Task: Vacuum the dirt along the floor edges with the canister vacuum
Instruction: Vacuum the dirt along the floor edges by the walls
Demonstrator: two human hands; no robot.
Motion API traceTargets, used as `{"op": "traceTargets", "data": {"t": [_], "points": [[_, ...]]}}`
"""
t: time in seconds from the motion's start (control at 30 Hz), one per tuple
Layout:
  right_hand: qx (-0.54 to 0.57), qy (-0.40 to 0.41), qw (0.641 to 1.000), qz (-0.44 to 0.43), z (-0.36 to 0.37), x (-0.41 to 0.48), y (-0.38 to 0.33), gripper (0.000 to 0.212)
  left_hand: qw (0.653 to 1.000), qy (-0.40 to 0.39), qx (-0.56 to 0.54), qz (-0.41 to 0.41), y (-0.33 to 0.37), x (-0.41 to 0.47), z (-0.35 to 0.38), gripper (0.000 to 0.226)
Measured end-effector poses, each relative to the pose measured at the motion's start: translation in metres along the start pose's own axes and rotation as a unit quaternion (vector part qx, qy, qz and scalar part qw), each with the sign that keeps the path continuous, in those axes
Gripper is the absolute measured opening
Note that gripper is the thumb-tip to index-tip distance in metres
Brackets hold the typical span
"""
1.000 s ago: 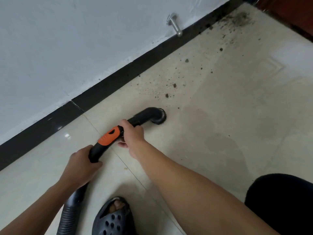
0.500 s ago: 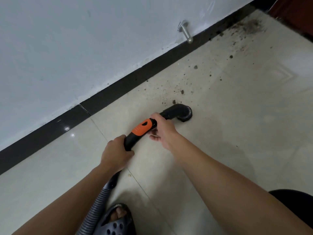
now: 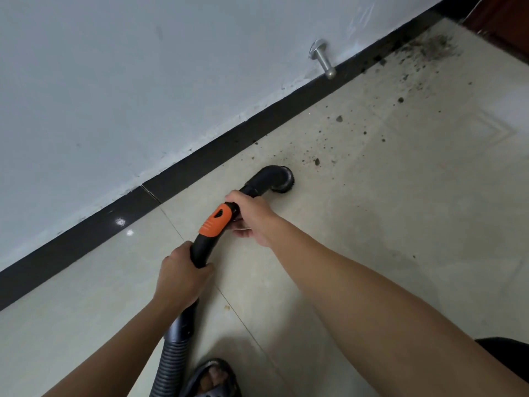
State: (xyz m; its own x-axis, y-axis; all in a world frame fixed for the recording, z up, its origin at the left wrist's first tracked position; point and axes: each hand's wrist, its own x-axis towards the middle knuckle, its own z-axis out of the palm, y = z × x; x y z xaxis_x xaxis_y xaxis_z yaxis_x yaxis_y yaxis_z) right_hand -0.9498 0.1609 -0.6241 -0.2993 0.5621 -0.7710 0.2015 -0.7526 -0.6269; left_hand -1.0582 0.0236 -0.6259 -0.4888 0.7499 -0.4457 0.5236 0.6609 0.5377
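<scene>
The black round-brush vacuum nozzle sits on the cream tile floor, beside scattered dark dirt crumbs near the black skirting strip. The right grip curls round its black curved tube just behind the nozzle, at the orange slider. The left grip clasps the same tube farther back, above the grey ribbed hose.

I lose the ribbed grey vacuum hose at the bottom edge, which also cuts through the dark perforated sandal; the left hand covers a stretch of the black-and-orange plastic wand handle, and the right hand hides where it joins the curved black nozzle; a black rounded shape in the lower right corner is cropped beyond telling; the far dirt specks blur together.
</scene>
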Motion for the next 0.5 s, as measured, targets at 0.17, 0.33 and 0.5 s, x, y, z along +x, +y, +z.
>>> {"op": "traceTargets", "data": {"t": [0.17,0.33,0.5], "points": [[0.015,0.033,0.999,-0.014,0.0,0.004,-0.011,0.031,1.0,-0.014,-0.013,0.006,0.007,0.015,0.0,0.018],[-0.012,-0.009,1.0,-0.016,0.043,0.005,0.0,0.013,0.994,0.002,-0.09,-0.055,-0.021,-0.005,-0.016,0.013],[-0.055,-0.035,0.997,-0.032,0.071,0.011,0.012,0.016,0.985,0.021,-0.144,-0.092,-0.038,-0.014,-0.02,0.007]]}}
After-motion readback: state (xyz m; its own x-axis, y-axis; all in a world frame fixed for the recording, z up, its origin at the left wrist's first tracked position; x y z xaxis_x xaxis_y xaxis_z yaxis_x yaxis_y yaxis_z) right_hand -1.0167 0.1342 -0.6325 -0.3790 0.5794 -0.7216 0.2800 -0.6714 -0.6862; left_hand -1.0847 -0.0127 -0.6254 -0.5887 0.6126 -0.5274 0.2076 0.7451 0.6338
